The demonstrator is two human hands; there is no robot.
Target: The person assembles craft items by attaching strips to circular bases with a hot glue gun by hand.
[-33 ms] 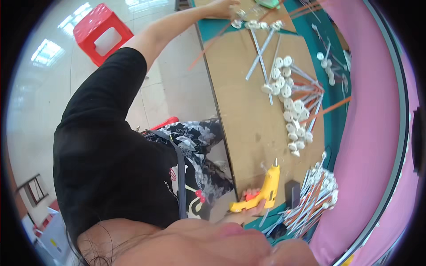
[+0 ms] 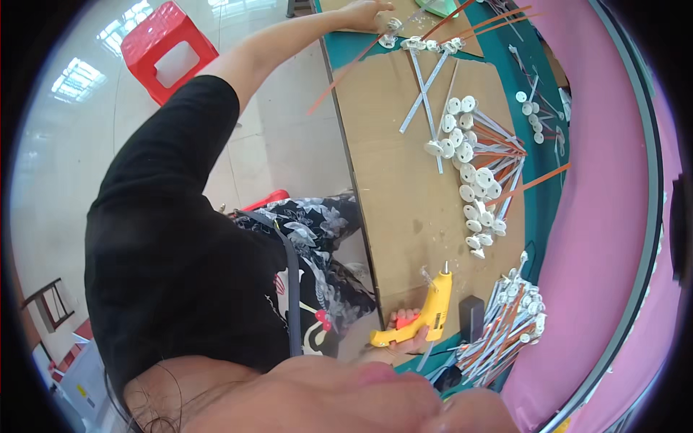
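Observation:
My right hand is wrapped round the grip of a yellow hot glue gun with a red trigger, low in the picture. Its nozzle points up the picture, over the brown board. At the top edge, my left hand reaches out with its fingers loosely apart, beside small white discs; I see nothing in it. A thin orange stick juts over the table edge near this hand. White discs with orange and silvery stems lie fanned on the board, their stems converging towards its far side.
Beside the glue gun are a dark block and a heap of disc-topped sticks. Pink cloth borders the green table surface. A red stool stands on the floor. More discs lie at the far side.
The glue gun and my right hand have shifted slightly down and left in the picture. My left hand stays near the white discs at the top, with less blur.

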